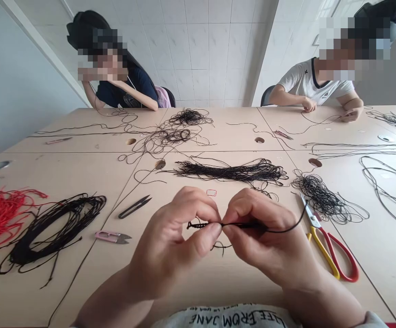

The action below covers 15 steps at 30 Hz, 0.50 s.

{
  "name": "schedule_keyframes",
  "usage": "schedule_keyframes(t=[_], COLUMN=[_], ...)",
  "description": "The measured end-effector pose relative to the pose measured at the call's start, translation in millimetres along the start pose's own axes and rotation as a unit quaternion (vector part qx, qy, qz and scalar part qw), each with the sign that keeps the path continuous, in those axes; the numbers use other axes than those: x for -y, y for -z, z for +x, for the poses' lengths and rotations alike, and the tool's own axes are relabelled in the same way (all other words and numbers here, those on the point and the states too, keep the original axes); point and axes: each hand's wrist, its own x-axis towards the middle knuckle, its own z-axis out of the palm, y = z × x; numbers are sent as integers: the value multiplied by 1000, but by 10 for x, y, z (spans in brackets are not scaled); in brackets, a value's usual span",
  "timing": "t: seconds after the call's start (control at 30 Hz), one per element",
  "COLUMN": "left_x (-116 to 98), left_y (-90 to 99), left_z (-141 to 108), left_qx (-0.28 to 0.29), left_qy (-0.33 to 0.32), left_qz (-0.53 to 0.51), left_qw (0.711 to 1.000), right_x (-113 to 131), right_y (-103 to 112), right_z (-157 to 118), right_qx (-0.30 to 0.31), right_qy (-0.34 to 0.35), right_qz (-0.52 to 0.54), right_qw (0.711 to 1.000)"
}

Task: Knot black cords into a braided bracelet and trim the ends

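Fingertips of both my hands meet near the middle of the view, pinching a black braided cord (198, 225). My left hand (180, 232) is closed on its knotted part, with a small loop end showing inside the curl of the fingers. Close beside it, my right hand (266, 232) is closed on the same cord. A loose strand runs from there past the right knuckles and up towards the scissors. Thin cord ends (222, 247) hang below the fingertips. Part of the cord is hidden by my fingers.
Red-and-yellow scissors (332, 250) lie right of my hands. Black snips (134, 207), pink snips (112, 237), a black cord coil (59, 228) and red cords (0, 214) lie left. A black cord bundle (232, 171) lies ahead. Two people sit across the table.
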Motion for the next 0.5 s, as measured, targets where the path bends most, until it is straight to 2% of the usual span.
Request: schedule_keyframes(t=[0.1, 0.2, 0.33, 0.5], left_x=[80, 113, 52, 6], left_y=[25, 41, 60, 61], left_z=[52, 75, 75, 19], left_qx=[58, 74, 46, -7], left_qy=[91, 124, 93, 14], left_qz=[-167, -232, -143, 6], left_qw=[980, 962, 984, 1000], right_x=[-35, -79, -99, -34], right_y=[9, 29, 64, 74], right_z=[6, 0, -8, 15], right_qx=[15, 30, 33, 28], right_qy=[-37, -97, -130, -148], right_qz=[61, 151, 200, 152], right_qw=[997, 983, 970, 977])
